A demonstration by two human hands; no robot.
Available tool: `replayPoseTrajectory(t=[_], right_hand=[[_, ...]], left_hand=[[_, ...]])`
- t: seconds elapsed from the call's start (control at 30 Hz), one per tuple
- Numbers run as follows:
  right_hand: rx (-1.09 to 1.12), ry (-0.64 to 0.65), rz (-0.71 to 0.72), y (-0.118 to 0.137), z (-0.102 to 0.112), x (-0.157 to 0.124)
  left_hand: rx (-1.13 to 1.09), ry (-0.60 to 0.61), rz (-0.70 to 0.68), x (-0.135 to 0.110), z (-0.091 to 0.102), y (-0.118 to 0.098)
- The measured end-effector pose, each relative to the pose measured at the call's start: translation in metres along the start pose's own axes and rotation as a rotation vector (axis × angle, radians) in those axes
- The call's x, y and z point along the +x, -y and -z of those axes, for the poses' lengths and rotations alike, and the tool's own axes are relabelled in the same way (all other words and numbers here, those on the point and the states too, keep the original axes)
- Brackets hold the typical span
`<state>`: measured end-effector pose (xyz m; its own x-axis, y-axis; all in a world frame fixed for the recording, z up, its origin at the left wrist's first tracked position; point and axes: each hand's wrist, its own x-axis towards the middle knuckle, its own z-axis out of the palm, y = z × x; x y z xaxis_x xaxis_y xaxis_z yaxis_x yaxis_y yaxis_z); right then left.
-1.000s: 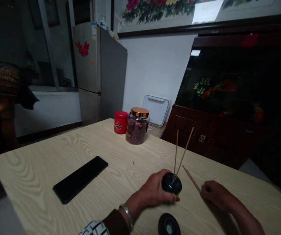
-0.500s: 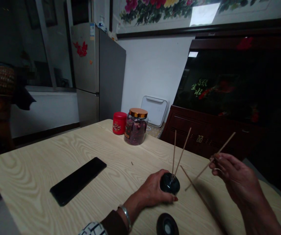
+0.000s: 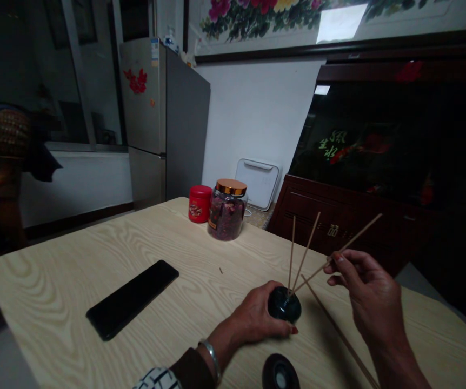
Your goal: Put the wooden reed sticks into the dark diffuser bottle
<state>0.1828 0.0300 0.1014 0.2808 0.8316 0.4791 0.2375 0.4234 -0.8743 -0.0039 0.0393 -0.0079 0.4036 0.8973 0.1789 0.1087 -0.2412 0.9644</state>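
Note:
My left hand (image 3: 257, 316) wraps around a small dark round holder (image 3: 285, 305) on the pale wooden table (image 3: 74, 270). Two thin sticks (image 3: 292, 254) stand upright in the holder. My right hand (image 3: 365, 294) pinches a third stick (image 3: 354, 237), slanted, with its lower tip at the holder's top. Another long stick (image 3: 334, 327) lies flat on the table under my right hand. A second dark round holder (image 3: 279, 373) sits at the table's near edge.
A black phone (image 3: 133, 297) lies left of centre. A red tin (image 3: 199, 203) and a glass jar with a copper lid (image 3: 228, 209) stand at the far edge. A dark wooden cabinet (image 3: 358, 227) and a grey fridge (image 3: 164, 119) stand beyond the table.
My right hand picked a stick up off the table, raised it, then brought its lower tip leftward to the holder. My left hand has stayed on the holder.

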Motion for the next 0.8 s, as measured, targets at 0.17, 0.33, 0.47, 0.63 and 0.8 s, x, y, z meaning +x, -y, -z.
replayPoseTrajectory(t=[0.17,0.33,0.47,0.63,0.8], right_hand=[[-0.074,0.133,-0.005,-0.003,-0.009,-0.005],[-0.146,0.316,-0.023,-0.010,-0.016,-0.008],[-0.233,0.378,-0.034,-0.017,-0.018,-0.010],[-0.372,0.405,0.009,-0.018,-0.020,-0.011],[-0.429,0.423,0.015,-0.013,-0.022,-0.011]], left_hand=[[0.026,-0.006,-0.006,0.001,-0.001,0.002],[0.014,-0.010,-0.013,0.001,-0.001,0.001],[0.028,-0.013,-0.025,0.000,0.000,-0.002],[0.053,-0.010,-0.020,-0.001,0.001,-0.002],[0.044,-0.009,-0.020,0.000,0.001,0.000]])
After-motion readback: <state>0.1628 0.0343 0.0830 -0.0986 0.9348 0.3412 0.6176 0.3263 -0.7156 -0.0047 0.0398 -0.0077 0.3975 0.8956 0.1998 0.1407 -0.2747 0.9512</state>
